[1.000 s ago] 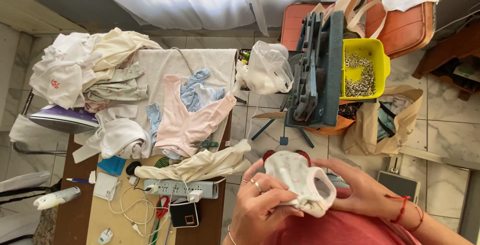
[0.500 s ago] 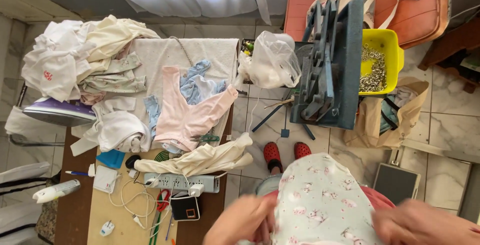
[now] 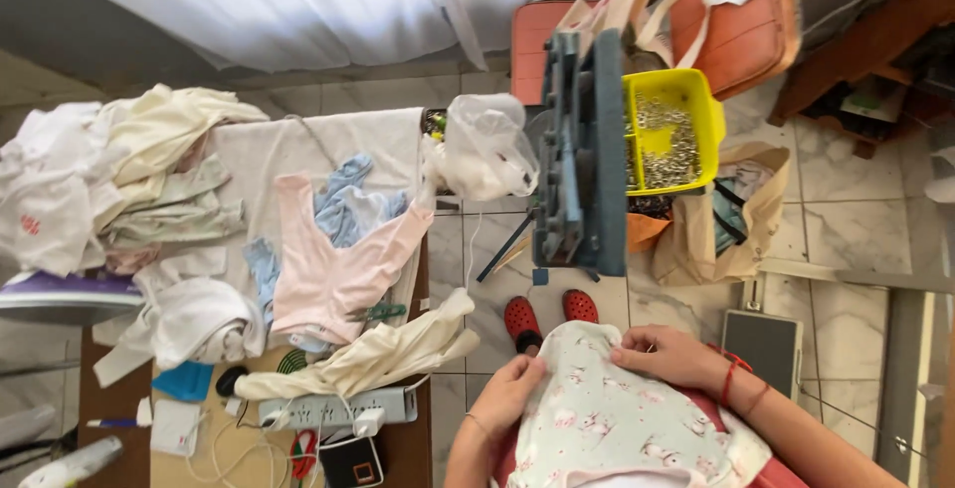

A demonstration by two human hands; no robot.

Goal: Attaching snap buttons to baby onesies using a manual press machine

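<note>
A white printed garment [image 3: 617,418] lies spread across the person's lap, its long axis running from the upper edge near the red shoes [image 3: 549,315] down toward the body, with the lower end cut off by the frame. The left hand [image 3: 512,395] pinches its upper left edge with curled fingers and the right hand [image 3: 668,354] rests fingers-down on its upper right edge, gripping cloth. To the left a wooden desk [image 3: 408,443] carries heaped clothes, a pink garment [image 3: 333,269] and a power strip [image 3: 333,408]; the floor is pale tile, and a yellow bin [image 3: 701,130] of small metal parts, too fine to identify, sits beyond.
</note>
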